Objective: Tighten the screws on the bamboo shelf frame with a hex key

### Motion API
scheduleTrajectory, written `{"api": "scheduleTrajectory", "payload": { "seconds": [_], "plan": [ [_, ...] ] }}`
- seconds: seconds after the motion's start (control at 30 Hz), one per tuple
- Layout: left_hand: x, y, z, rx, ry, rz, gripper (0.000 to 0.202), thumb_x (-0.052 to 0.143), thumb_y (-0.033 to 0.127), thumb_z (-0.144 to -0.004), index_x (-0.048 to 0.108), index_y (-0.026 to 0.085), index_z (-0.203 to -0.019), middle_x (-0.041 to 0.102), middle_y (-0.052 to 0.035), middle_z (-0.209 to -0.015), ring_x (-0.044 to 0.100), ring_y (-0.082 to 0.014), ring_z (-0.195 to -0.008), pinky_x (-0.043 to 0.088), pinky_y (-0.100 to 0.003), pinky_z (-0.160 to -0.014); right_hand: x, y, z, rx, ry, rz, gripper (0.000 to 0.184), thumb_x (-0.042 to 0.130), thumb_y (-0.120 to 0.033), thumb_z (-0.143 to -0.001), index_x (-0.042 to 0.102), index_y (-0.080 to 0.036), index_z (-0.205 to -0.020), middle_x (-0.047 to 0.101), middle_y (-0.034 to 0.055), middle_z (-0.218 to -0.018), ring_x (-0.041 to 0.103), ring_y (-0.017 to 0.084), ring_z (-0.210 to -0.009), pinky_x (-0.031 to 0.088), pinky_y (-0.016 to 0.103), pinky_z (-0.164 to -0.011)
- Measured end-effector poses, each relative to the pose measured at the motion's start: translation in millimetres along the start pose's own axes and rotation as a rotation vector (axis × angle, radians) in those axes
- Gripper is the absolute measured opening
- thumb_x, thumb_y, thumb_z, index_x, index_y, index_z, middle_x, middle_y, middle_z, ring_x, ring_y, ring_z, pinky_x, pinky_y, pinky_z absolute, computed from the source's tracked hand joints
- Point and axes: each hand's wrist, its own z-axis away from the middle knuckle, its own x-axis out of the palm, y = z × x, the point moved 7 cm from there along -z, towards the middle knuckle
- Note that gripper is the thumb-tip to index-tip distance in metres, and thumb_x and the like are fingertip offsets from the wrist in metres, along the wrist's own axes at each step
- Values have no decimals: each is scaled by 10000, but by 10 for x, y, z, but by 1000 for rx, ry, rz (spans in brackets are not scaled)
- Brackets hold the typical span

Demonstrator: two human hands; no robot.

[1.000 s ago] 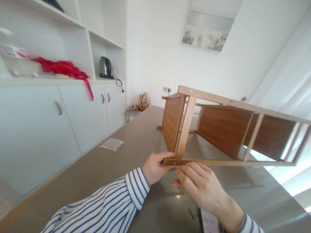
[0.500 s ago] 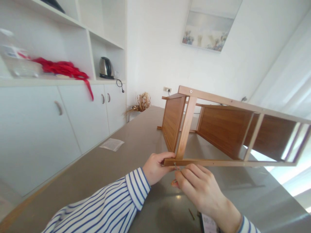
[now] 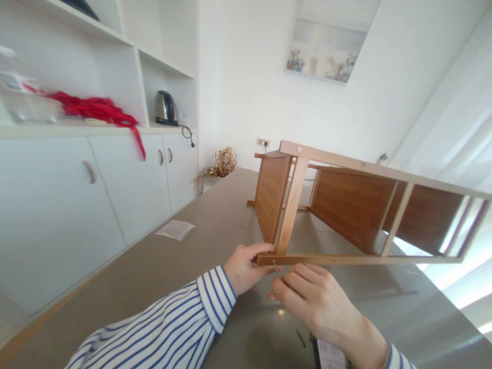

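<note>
A wooden shelf rack (image 3: 346,205) lies on its side on the grey table (image 3: 184,266), its light frame rails toward me. My left hand (image 3: 244,266) grips the near corner of the lower rail, fingers curled over it. My right hand (image 3: 307,300) is closed in a pinch around a small metal tool (image 3: 275,267), a thin key or bit, set against a screw under that rail corner. Both sleeves are blue-and-white striped.
White cupboards stand to the left; their shelf holds a red cloth (image 3: 92,107) and a kettle (image 3: 165,107). A small plastic bag (image 3: 176,229) lies on the table, a dried plant (image 3: 223,163) sits at its far end. A phone (image 3: 330,353) and a small peg (image 3: 300,337) lie near my right wrist.
My right hand has shifted slightly down and left while turning the small tool at the rail corner. The rack and my left hand stay almost in place.
</note>
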Motion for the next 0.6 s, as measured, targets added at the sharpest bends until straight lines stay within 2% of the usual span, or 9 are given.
{"api": "scheduleTrajectory", "payload": {
  "seconds": [0.33,0.6],
  "plan": [
    [-15,20,28,43,18,-51,240,683,298,-732,651,138,-909,717,-18,-736,648,-108,-607,517,-189,-600,34,24,5,53,-53,-134,182,465,-252,-945,547,-185,-797,571,-13,-699,507,129,-627,339,288,-573],
    [-7,47,34,80,4,-72,237,651,291,-753,656,132,-928,707,-13,-720,627,-97,-590,501,-185,-593,15,-12,-26,58,-63,-89,210,447,-232,-911,521,-193,-719,529,-8,-638,469,135,-585,294,303,-551]
  ]
}}
